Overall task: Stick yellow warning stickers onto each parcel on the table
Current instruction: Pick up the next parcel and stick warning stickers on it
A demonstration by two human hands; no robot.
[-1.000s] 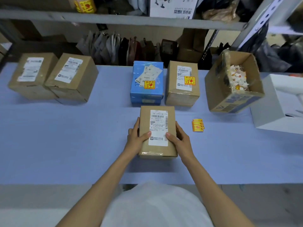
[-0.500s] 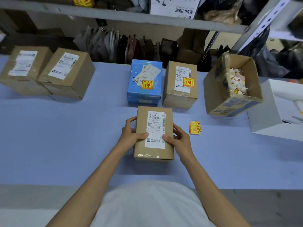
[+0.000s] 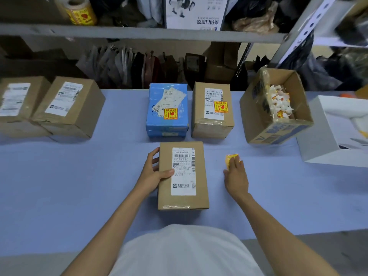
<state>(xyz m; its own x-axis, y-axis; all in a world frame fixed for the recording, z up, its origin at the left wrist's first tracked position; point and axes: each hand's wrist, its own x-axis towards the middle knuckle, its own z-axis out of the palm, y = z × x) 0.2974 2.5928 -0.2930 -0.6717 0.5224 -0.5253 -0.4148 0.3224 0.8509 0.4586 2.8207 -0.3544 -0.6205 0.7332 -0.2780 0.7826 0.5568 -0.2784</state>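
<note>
A brown parcel (image 3: 182,200) with a white label lies in front of me, bearing no yellow sticker. My left hand (image 3: 153,172) holds its left side, thumb on top. My right hand (image 3: 236,175) lies on the table to the parcel's right, fingertips on a small stack of yellow stickers (image 3: 230,158). Behind stand a blue parcel (image 3: 167,124) and a brown parcel (image 3: 212,126), each with a yellow sticker. Two brown parcels (image 3: 69,108) (image 3: 16,102) at the far left carry only white labels.
An open cardboard box (image 3: 256,118) with sticker scraps sits tilted at the back right. A white box (image 3: 318,140) stands at the right edge. A sticker roll (image 3: 76,10) is on the shelf above. The table has a blue cloth (image 3: 79,186).
My right hand has let go of the near parcel and moved right onto the sticker stack. My left hand stays on the parcel's left side.
</note>
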